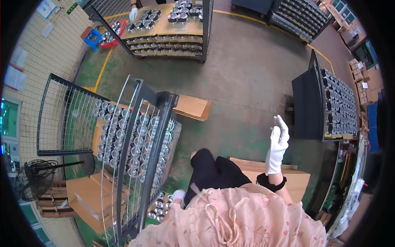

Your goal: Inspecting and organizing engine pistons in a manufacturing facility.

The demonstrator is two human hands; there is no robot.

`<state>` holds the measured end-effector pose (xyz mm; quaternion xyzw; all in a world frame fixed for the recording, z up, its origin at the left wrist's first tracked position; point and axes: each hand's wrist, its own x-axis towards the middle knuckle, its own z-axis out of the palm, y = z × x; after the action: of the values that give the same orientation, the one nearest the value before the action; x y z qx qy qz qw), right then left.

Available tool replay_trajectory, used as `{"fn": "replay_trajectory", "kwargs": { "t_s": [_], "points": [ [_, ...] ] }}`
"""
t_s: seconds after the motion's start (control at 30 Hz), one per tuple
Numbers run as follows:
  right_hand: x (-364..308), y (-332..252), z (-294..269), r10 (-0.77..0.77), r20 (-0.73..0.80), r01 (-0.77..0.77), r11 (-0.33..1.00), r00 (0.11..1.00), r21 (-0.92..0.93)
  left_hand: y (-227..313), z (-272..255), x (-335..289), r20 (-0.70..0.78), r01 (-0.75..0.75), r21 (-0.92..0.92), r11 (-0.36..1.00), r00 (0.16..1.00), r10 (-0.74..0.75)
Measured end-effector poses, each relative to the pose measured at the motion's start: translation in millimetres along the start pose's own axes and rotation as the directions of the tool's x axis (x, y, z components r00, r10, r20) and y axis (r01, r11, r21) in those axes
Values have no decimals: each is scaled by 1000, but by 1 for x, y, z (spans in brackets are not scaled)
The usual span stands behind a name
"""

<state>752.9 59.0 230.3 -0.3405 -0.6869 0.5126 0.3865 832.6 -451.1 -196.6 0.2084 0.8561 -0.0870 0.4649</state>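
Pink floral blouse (230, 216) fabric is seen nearest the camera, with dark trousers (205, 175) beyond it. The left hand (179, 195), white-gloved, is lowered beside round metal parts (159, 204) low down next to the wire trolley (154, 164); whether any part is gripped cannot be told, since the fingers are hidden. The right hand (278, 146), also gloved, is raised clear with fingers extended and nothing held, possibly for balance. Similar metal pieces (142, 131) are set in rows on the trolley, presumably to limit knocking, and are flanked by wire sides, likely against falling. Stacked cardboard sheets (191, 107) are laid on the floor alongside.
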Motion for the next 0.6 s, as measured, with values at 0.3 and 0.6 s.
{"fn": "replay_trajectory", "kwargs": {
  "t_s": [0.3,0.6],
  "points": [
    [142,66,44,-20,117,47,969,993,-241,89,-194,83,96,111,-215,970,991,-93],
    [339,85,119,-101,356,242,894,929,-378,182,-289,167,237,152,-547,823,971,-22]
  ]
}}
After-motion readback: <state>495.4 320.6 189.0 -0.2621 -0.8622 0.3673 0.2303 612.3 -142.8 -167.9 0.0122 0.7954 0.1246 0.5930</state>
